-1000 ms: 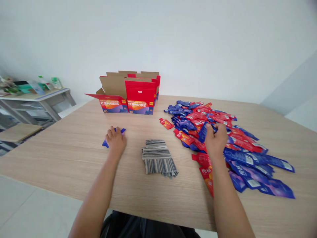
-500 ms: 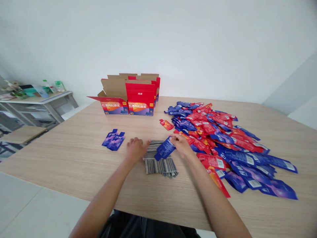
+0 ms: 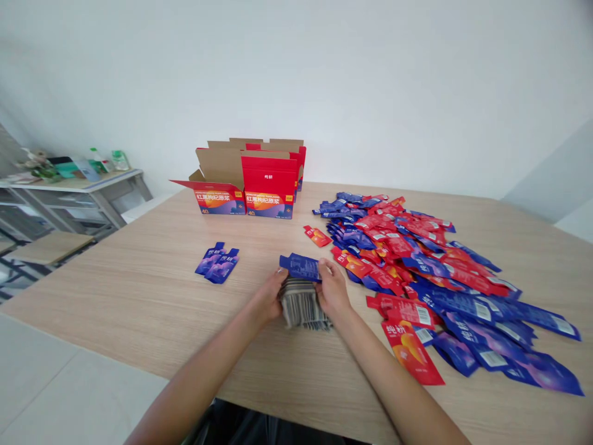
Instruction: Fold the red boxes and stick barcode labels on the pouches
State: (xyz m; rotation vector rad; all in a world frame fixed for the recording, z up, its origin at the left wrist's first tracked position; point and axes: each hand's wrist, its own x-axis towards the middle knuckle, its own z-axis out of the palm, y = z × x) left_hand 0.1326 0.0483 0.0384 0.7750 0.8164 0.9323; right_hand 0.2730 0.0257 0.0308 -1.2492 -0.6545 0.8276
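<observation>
A blue sachet (image 3: 302, 267) is held lengthwise over a folded striped cloth (image 3: 303, 304) on the table. My right hand (image 3: 332, 287) grips the sachet's right end between thumb and fingers. At its left end, the fingers of my left hand (image 3: 272, 293) are closed on the narrow neck, beside the cloth's left edge. The cloth has grey, black and pale stripes and a ragged near edge, slightly blurred. Two blue sachets (image 3: 217, 262) lie overlapping to the left. Just beyond my right hand lies a single red sachet (image 3: 317, 236).
A large heap of red and blue sachets (image 3: 393, 241) spreads over the table's right side. Open red cartons (image 3: 269, 185) stand at the back, flaps raised. At far left are a side desk (image 3: 88, 185) with bottles and a stool (image 3: 50, 246).
The blue sachet has turned from slanted to nearly level and moved slightly away from me. My left hand has come right to its end. The cloth's far part is now covered.
</observation>
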